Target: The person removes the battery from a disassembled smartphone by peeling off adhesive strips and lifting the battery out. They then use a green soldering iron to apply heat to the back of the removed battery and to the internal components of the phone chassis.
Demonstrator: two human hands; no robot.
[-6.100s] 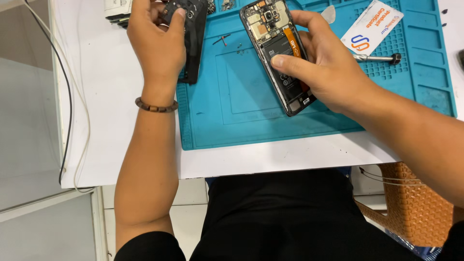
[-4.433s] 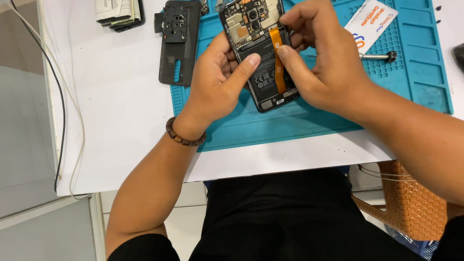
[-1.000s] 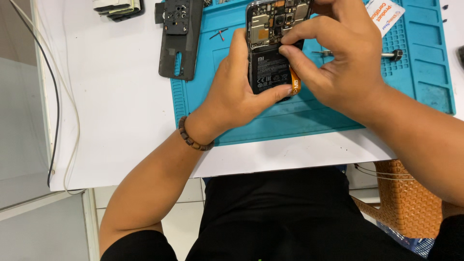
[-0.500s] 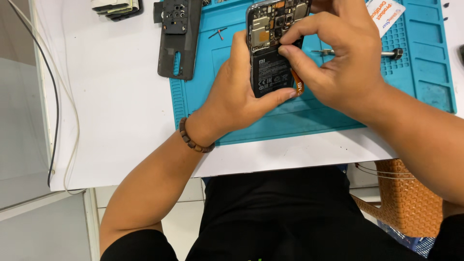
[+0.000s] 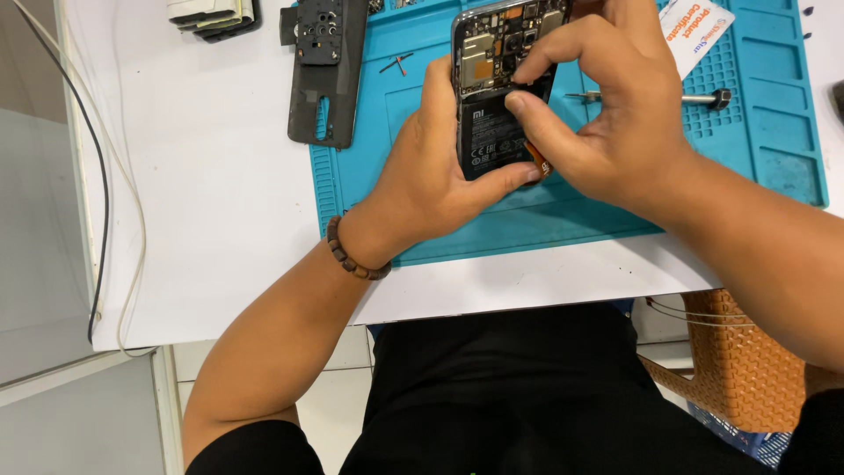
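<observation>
A black plastic phone back cover lies off on the white table; the left hand grips the opened black smartphone above the blue silicone mat, while the right hand pinches at its exposed board, so reassembly looks unfinished

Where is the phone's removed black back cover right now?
In the head view, the black back cover lies upper left, straddling the left edge of the blue work mat, apart from the left hand.

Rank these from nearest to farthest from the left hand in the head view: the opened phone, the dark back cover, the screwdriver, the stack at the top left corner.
1. Opened phone: held in the left hand.
2. Dark back cover: to its left, at the mat's edge.
3. Screwdriver: on the mat, beyond the right hand.
4. Stack: far top left.
</observation>
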